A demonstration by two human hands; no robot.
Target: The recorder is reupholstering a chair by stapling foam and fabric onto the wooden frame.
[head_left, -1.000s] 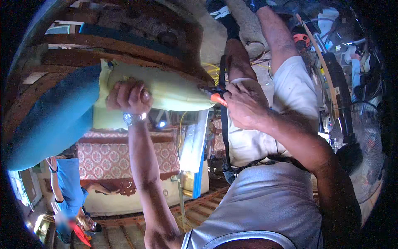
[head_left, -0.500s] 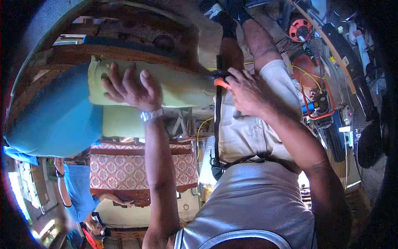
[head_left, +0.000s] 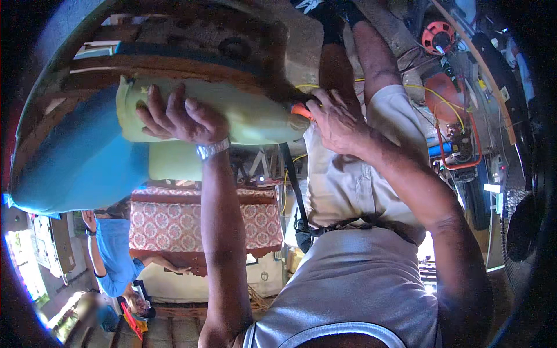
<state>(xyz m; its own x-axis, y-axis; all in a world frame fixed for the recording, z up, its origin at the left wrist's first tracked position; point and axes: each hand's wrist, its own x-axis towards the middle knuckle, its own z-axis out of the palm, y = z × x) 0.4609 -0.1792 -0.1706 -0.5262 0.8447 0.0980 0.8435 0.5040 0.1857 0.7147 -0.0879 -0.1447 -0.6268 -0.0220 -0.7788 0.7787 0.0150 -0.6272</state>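
A pale yellow-green foam pad (head_left: 249, 113) lies across the wooden frame in front of me. My left hand (head_left: 183, 116), with a metal watch on the wrist, is at the pad's left part, fingers bent but apart, holding nothing. At the pad's right end my right hand (head_left: 336, 122) is closed around an orange-handled tool (head_left: 301, 111). Its working end is hidden in the dark by the pad's edge, so I cannot tell its kind. A large blue padded piece (head_left: 81, 156) adjoins the foam on the left.
A brown wooden frame (head_left: 174, 69) runs behind the pad. To the right are an orange reel (head_left: 438, 37), a yellow hose (head_left: 444, 101), an orange-framed machine (head_left: 458, 165) and a black fan (head_left: 522, 226). A person in blue (head_left: 119, 249) is at lower left, near a patterned cloth (head_left: 203, 226).
My right hand has shifted slightly left against the pad's end, and less of the orange handle shows. My left hand stays at the pad. The whole view has moved a little.
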